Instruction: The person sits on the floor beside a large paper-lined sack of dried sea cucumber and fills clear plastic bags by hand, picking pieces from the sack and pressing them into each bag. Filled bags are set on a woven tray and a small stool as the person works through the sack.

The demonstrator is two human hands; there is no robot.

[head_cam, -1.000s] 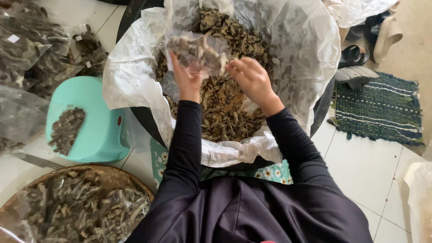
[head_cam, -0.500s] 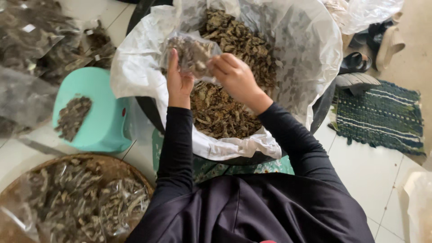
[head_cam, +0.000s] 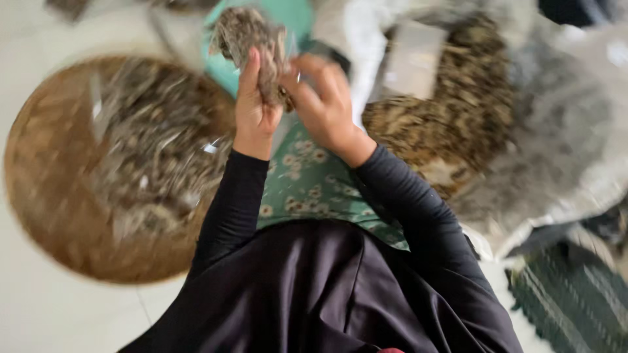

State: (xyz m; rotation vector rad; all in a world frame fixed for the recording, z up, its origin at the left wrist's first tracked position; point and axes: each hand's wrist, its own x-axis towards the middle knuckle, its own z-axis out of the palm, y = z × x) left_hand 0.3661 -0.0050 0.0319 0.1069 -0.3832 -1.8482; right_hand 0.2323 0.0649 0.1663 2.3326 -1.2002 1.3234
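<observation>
Nearest the camera is the person's black garment, with both black sleeves reaching up over a green flowered cloth [head_cam: 307, 186]. The left hand [head_cam: 252, 108] and the right hand [head_cam: 324, 104] meet just above it, both closed on a small clear bag [head_cam: 252, 39] stuffed with dried brown bits (the frame is blurred, so the finer grip cannot be told). The bag is held in the air, over the edge of a teal stool [head_cam: 288, 16]. To the left, on the pale floor, lies a round woven tray [head_cam: 46, 196] carrying more dried bits under clear film. To the right sits a large lined sack [head_cam: 575, 144] filled with a heap [head_cam: 458, 111] of the same material. A green striped mat [head_cam: 575, 301] lies at lower right.
</observation>
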